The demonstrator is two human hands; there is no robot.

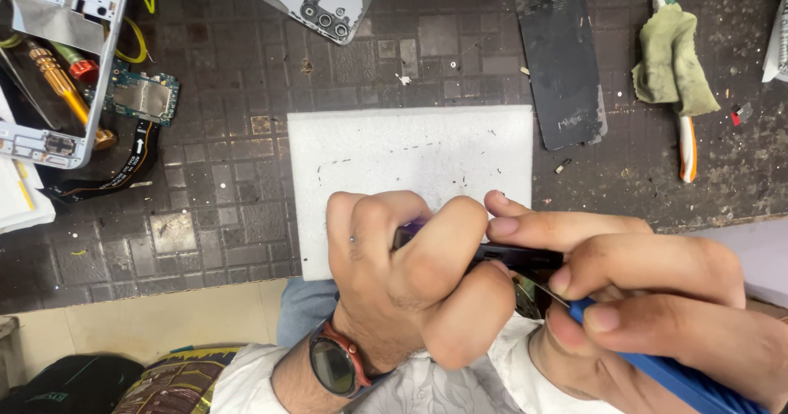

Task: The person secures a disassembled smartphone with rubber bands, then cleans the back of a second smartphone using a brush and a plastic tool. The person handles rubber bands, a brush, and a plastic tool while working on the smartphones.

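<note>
My left hand [410, 279] is curled around a dark phone body [517, 258], with a purple edge of it showing between my fingers. A round wristwatch sits on that wrist. My right hand [648, 287] grips a blue-handled tool [657, 365] whose thin metal tip [552, 293] touches the phone's underside. Both hands hover over the near edge of a white foam pad [410, 147]. Most of the phone is hidden by my fingers.
A black phone screen panel [562, 61] lies at the back right beside a green cloth wrapped on a tool [675, 61]. A grey back cover [320, 0], a white phone frame [57, 61], a circuit board [144, 96] and a yellow screwdriver [66, 90] lie at the left.
</note>
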